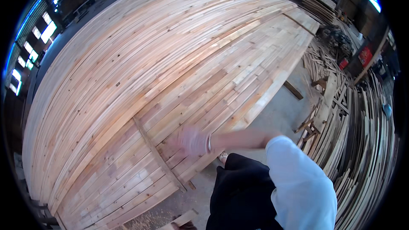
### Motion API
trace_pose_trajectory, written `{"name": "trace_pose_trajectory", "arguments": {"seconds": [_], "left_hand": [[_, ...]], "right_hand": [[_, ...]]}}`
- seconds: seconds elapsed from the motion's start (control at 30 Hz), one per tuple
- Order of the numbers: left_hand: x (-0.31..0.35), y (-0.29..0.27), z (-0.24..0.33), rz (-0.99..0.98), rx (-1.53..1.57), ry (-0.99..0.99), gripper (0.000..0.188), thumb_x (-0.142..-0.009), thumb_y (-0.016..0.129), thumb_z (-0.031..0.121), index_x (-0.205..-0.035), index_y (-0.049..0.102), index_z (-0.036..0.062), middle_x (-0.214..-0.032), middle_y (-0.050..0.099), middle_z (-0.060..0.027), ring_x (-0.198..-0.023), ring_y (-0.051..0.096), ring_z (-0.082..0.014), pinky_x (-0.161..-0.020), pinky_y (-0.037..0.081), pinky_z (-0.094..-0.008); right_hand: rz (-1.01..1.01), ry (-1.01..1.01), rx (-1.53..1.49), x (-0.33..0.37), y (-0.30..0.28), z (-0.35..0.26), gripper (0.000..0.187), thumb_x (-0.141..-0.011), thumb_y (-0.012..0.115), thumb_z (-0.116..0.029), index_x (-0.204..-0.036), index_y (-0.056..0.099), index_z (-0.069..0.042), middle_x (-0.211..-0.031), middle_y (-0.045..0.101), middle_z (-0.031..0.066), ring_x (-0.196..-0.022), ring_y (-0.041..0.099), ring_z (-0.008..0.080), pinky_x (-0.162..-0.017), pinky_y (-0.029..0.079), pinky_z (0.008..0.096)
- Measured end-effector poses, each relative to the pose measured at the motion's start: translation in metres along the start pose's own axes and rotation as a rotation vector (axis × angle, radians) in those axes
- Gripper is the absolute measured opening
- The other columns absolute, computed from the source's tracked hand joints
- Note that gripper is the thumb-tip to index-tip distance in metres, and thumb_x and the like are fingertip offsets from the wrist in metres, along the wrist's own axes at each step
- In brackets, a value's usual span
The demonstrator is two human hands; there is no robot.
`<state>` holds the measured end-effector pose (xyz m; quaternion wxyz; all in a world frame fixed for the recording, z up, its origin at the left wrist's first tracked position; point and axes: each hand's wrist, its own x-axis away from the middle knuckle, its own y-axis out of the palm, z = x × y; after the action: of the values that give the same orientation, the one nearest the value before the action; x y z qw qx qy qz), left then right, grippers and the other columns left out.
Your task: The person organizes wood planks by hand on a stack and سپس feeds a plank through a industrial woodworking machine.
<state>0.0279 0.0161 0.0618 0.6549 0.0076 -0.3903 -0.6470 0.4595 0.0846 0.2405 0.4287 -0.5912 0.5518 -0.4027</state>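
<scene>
My right hand [192, 141], smeared by motion, is over the boards with its forearm reaching in from the right. A thin band [209, 143] circles the wrist. Whether the fingers touch the wood, or hold anything, is lost in the blur. Beneath the hand lies a layer of long pale wooden boards [191, 102], set edge to edge. Nearest to the hand on its left, a narrow wooden strip [155, 151] lies crosswise over these boards. My left hand is out of view.
A higher stack of planks [115, 59] rises beyond the boards. A second cross strip [299, 23] lies at the far end. On the right are scrap wood pieces [336, 98] and long stacked slats [362, 157]. Sawdust [149, 220] covers some floor near my feet.
</scene>
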Motion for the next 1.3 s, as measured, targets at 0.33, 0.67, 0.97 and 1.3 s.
{"name": "trace_pose_trajectory", "arguments": {"seconds": [0.33,0.67,0.97,1.3], "left_hand": [[0.006,-0.042,-0.027,0.617,0.511,0.018,0.047,-0.089,0.052,0.057,-0.107,0.065,0.0162,-0.102,0.069,-0.0036,-0.094,0.066,-0.0228,-0.085,0.050,-0.0534],[0.076,0.021,-0.059,0.446,0.784,-0.189,0.047,-0.094,0.041,0.053,-0.071,0.043,0.0113,-0.067,0.038,-0.0020,-0.059,0.038,-0.0212,-0.067,0.043,-0.0382],[0.036,0.036,-0.038,0.469,0.472,-0.300,0.043,-0.094,0.046,0.051,-0.084,0.049,0.0094,-0.076,0.045,-0.0030,-0.073,0.048,-0.0217,-0.080,0.046,-0.0398],[-0.001,0.081,-0.003,-0.273,0.482,-0.289,0.057,-0.094,0.052,0.047,-0.132,0.048,0.0050,-0.121,0.058,-0.0107,-0.106,0.056,-0.0267,-0.102,0.042,-0.0474]], "right_hand": [[0.079,0.676,0.849,-0.103,0.007,0.334,0.025,-0.088,0.054,-0.019,-0.112,0.060,-0.014,-0.104,0.065,0.0070,-0.101,0.061,0.0241,-0.087,0.045,0.0409],[0.063,0.744,0.608,-0.124,0.028,0.345,0.019,-0.089,0.056,-0.023,-0.097,0.073,-0.018,-0.094,0.072,0.0046,-0.093,0.068,0.0242,-0.083,0.050,0.0435],[-0.485,0.472,0.767,-0.025,0.017,0.178,0.024,-0.081,0.059,-0.024,-0.099,0.074,-0.018,-0.101,0.072,0.0051,-0.095,0.069,0.0226,-0.075,0.054,0.0342],[-1.319,0.283,-0.368,0.149,0.090,0.089,0.053,-0.076,0.063,-0.037,-0.122,0.063,-0.013,-0.116,0.064,0.0030,-0.104,0.057,0.0139,-0.092,0.043,0.0285]]}}
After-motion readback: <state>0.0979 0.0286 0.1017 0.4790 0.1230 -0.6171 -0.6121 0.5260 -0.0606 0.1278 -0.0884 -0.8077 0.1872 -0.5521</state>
